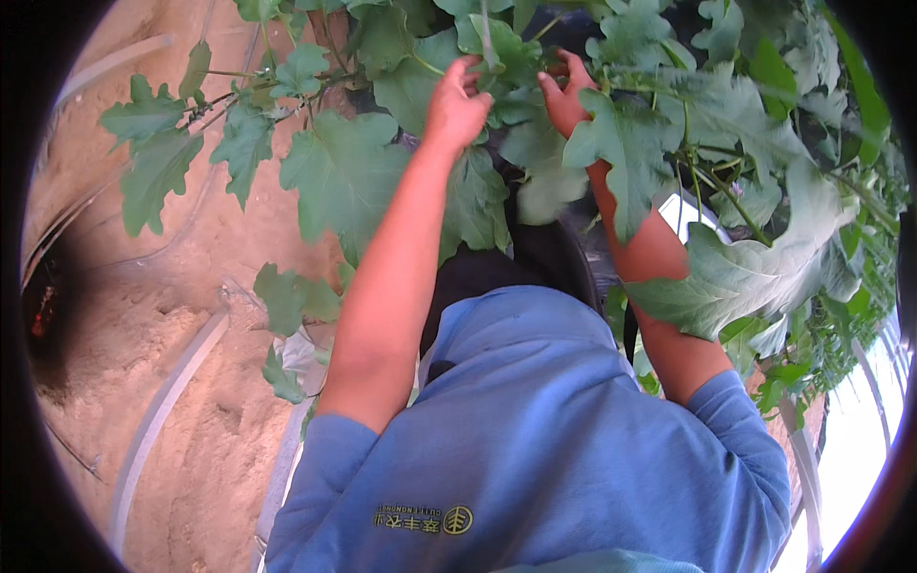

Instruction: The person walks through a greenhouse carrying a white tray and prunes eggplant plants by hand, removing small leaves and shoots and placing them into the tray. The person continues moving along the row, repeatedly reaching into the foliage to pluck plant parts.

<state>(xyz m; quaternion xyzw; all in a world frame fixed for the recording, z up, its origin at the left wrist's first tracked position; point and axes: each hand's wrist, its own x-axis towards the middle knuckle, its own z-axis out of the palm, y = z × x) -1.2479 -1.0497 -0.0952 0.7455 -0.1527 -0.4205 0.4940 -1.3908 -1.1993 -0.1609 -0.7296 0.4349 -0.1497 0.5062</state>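
My left hand [458, 107] is raised among the broad lobed leaves of an eggplant plant [337, 172], with its fingers loosely curled beside a leaf [505, 46]. Whether those fingers pinch anything cannot be made out. A short gap away, my right hand [569, 93] has thumb and fingers apart, and nothing shows between them. In front of the right wrist hangs a large leaf [620, 157], covering part of the forearm. Between my arms, a blurred leaf [551, 186] droops below the hands.
Dense foliage with stems [691, 168] and a small purple flower [736, 190] crowds the right side. Bare sandy soil [179, 344] lies to the left, crossed by a pale curved strip [168, 401]. A leafy branch [215, 107] reaches out over the soil.
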